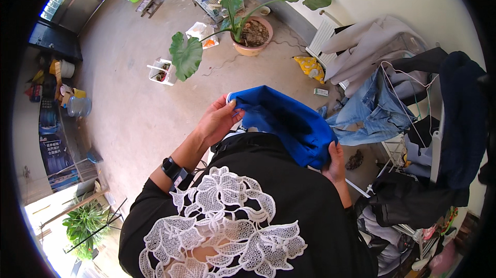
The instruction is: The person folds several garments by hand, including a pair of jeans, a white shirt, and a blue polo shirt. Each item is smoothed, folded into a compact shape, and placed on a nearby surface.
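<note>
A blue cloth garment (283,111) is stretched between my two hands in front of my body. My left hand (219,121) pinches its left end, where a white edge shows at the fingertips. At the garment's right end, my right hand (334,163) grips the lower corner, with some fingers hidden by the fabric. The cloth sags in dark folds between the hands, so its exact kind is hard to tell. Just to the right, light-blue jeans (376,113) hang near a white wire hanger (399,72).
A drying rack (436,154) with grey and dark clothes stands close on my right. Ahead are a potted plant (252,37), a white basket (162,72) and a yellow bag (310,68) on the concrete floor. A water jug (79,106) stands at the left.
</note>
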`<state>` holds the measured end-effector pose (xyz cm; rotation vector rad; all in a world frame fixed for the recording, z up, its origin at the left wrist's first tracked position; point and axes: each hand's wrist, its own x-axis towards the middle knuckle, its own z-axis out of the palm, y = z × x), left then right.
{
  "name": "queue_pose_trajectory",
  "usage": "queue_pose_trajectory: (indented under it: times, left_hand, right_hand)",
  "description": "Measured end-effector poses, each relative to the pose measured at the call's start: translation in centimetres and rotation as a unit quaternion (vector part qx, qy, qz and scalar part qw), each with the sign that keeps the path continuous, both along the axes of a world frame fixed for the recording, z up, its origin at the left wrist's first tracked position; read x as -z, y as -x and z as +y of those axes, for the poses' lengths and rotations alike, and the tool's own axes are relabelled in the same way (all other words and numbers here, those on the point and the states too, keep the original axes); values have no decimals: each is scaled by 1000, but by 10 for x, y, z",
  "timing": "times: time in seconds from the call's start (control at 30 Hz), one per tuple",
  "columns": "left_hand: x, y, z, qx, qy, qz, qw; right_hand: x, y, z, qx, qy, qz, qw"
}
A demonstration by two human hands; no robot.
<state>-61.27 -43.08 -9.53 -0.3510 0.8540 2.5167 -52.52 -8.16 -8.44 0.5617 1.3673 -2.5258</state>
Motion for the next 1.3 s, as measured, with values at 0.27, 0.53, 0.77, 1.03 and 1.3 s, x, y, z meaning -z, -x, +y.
queue_pose_trajectory:
  times: [0.27,0.53,0.77,1.03,1.3]
  left_hand:
    - [-4,10,-8,-41,-53,37,997]
    - [-1,12,-4,-55,-3,-41,998]
    - [6,24,-16,-87,-41,8,995]
    - [-6,13,7,16,33,63,997]
    - [13,-7,7,171,78,-3,982]
  right_hand:
    - [8,6,-2,46,19,10,999]
    - [6,11,-3,45,34,30,998]
    - [-1,20,-5,71,46,49,995]
    - [-22,23,-16,41,75,35,996]
    - [-28,28,-26,-15,82,57,995]
